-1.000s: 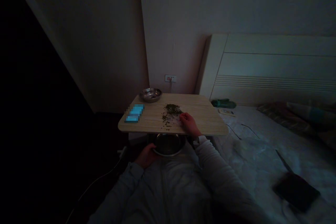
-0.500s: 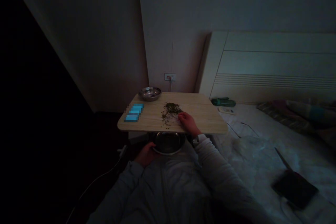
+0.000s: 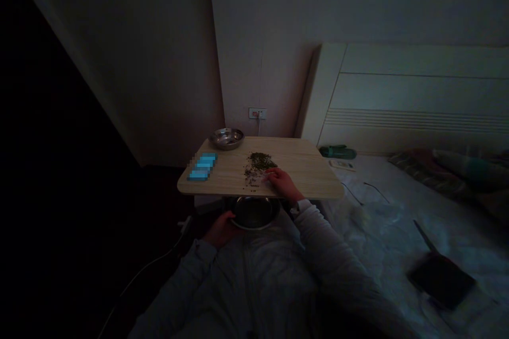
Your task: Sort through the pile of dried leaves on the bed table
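Observation:
A metal bowl (image 3: 254,213) sits low in front of me, just below the near edge of the wooden table (image 3: 296,161). My left hand (image 3: 223,229) is closed on its left rim, thumb on top. On the tabletop lies a heap of small green beans (image 3: 260,159), with several loose ones scattered toward the near edge. My right hand (image 3: 282,182) is at the right side of these scattered beans. Its fingers reach left and look slightly apart, with nothing visible in them. Dim light blurs the fingertips.
A second metal bowl (image 3: 226,139) stands at the table's back left corner, behind a phone with a lit, pixelated screen (image 3: 202,167). On the bed at right lie a green bottle (image 3: 338,152), a remote control (image 3: 342,165) and a dark flat object (image 3: 441,279). A white cable (image 3: 147,266) trails at left.
My right hand's fingers have stretched slightly left over the scattered beans and look less curled. My left hand still holds the bowl's rim. The whole view has shifted a little.

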`<state>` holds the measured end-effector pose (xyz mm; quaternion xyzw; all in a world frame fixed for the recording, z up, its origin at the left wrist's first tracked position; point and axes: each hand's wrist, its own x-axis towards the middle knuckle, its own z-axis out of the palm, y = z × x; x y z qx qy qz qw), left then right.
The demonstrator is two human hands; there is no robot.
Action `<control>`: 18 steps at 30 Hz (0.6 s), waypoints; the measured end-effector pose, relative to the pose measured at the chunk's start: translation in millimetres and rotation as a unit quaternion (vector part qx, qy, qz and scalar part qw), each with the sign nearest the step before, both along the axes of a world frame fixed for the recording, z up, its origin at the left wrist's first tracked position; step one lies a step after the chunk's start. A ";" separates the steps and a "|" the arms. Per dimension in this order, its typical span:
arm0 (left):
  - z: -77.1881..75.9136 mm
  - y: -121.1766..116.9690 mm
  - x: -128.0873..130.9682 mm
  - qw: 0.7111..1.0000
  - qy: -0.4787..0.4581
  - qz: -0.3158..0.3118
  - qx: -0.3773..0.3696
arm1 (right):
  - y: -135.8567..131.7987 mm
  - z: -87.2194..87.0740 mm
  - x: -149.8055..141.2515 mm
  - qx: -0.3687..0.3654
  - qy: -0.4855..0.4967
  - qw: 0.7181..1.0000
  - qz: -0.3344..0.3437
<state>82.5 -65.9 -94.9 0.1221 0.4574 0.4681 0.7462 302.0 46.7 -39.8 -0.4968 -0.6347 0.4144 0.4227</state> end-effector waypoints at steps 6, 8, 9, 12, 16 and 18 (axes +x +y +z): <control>3.9 -2.6 1.4 1.000 0.006 0.000 0.016 | -1.5 1.0 -0.9 -0.008 0.001 1.000 0.009; 3.3 -2.0 1.0 1.000 0.013 -0.007 0.018 | -1.5 0.6 -1.1 -0.009 0.009 1.000 0.017; 2.9 -1.6 0.6 1.000 0.017 -0.009 0.017 | -1.4 0.4 -1.1 -0.008 0.013 1.000 0.019; 1.5 -0.6 -0.4 1.000 0.023 -0.008 0.003 | -1.6 0.3 -1.1 -0.005 0.024 0.999 0.028; 1.0 -0.6 -0.3 1.000 0.013 0.000 0.006 | -1.8 -0.3 -1.3 -0.013 0.024 0.999 0.034; 1.8 -1.1 0.4 1.000 0.008 0.007 0.011 | -2.1 -0.7 -1.5 0.006 0.003 0.999 0.033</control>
